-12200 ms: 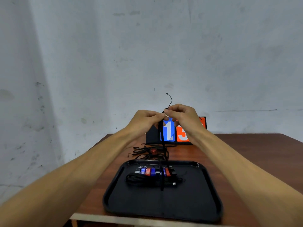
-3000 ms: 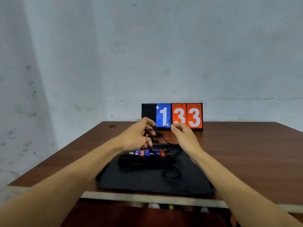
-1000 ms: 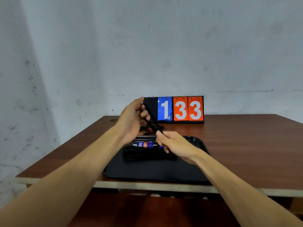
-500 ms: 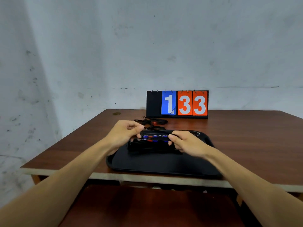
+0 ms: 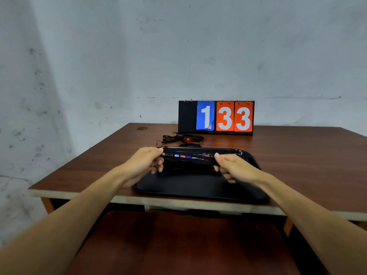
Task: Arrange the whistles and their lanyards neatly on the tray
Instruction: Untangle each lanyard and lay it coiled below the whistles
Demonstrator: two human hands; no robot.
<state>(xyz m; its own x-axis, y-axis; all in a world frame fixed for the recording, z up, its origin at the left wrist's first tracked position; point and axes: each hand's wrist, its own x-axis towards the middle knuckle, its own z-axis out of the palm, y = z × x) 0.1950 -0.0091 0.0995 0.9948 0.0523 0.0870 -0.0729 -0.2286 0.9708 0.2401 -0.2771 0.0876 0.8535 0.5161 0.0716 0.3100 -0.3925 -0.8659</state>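
A black lanyard [image 5: 188,155] is pulled taut, low over the far half of the tray [image 5: 198,188]. The left hand [image 5: 145,163] pinches one end and the right hand [image 5: 232,167] pinches the other, fingers curled. Right behind that flat strap, a row of whistles [image 5: 189,157] shows blue, red and silver on the tray, with a dark bundle of cords [image 5: 186,167] just in front. The tray is glossy black plastic with rounded corners, and sits at the desk's near edge. Past its far rim, a red whistle [image 5: 186,139] lies in tangled black cord on the brown wooden desk [image 5: 297,155]. At the far edge stands a flip scoreboard [image 5: 216,118] that reads a blue 1, then orange 33.
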